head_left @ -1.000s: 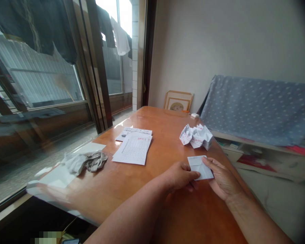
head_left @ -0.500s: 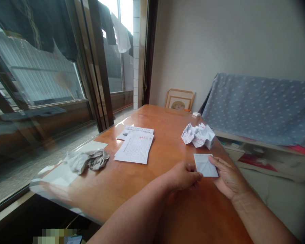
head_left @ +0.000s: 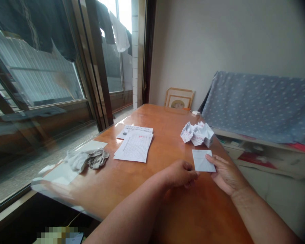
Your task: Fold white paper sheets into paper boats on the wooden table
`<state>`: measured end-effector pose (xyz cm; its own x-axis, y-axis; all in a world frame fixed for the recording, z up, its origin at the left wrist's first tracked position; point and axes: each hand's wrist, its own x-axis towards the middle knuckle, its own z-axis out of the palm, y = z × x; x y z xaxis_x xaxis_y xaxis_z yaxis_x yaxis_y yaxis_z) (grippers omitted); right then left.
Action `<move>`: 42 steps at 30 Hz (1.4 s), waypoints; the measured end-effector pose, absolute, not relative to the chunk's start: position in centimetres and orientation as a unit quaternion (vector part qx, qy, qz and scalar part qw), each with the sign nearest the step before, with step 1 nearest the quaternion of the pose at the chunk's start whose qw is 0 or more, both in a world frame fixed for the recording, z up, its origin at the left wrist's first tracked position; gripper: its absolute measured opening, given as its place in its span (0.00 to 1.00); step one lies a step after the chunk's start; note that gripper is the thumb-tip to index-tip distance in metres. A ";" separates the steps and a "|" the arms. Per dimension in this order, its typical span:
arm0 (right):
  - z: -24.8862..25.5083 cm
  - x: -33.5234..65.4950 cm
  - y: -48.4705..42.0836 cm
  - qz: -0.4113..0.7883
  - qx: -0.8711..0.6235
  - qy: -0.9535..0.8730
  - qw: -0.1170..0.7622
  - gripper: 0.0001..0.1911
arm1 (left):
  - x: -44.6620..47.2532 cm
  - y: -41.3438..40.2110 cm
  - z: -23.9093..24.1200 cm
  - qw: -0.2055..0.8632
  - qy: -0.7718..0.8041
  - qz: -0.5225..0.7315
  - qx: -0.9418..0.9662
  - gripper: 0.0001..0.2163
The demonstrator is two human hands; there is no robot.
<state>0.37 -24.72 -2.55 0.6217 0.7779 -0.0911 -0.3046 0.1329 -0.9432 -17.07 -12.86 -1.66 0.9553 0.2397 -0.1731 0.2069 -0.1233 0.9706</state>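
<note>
Folded white paper (head_left: 202,160) is right of centre, just above the tabletop (head_left: 142,183). The left hand (head_left: 181,173) fingers pinch its lower corner and the right hand (head_left: 225,174) fingers grip its right edge. The writing on the printed sheets (head_left: 134,146) is too small to read.

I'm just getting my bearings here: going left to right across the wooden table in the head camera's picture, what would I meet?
Crumpled grey cloth → stack of printed white paper sheets → left hand → small folded white paper square → right hand.

Small white folded paper square (head_left: 202,161), creased, held above the tabletop.
</note>
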 end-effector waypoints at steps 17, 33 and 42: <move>-3.3 -2.9 -24.4 0.092 -0.682 -0.426 0.587 0.16 | -18.1 -9.0 -0.8 0.391 0.334 0.329 0.792 0.05; -2.7 -4.0 -24.8 -0.083 -0.654 -0.598 0.456 0.14 | -16.9 -8.9 1.0 0.757 0.332 0.401 0.395 0.12; -2.5 -4.7 -24.9 -0.112 -0.670 -0.626 0.383 0.13 | -16.0 -8.4 4.2 0.754 0.341 0.389 0.404 0.14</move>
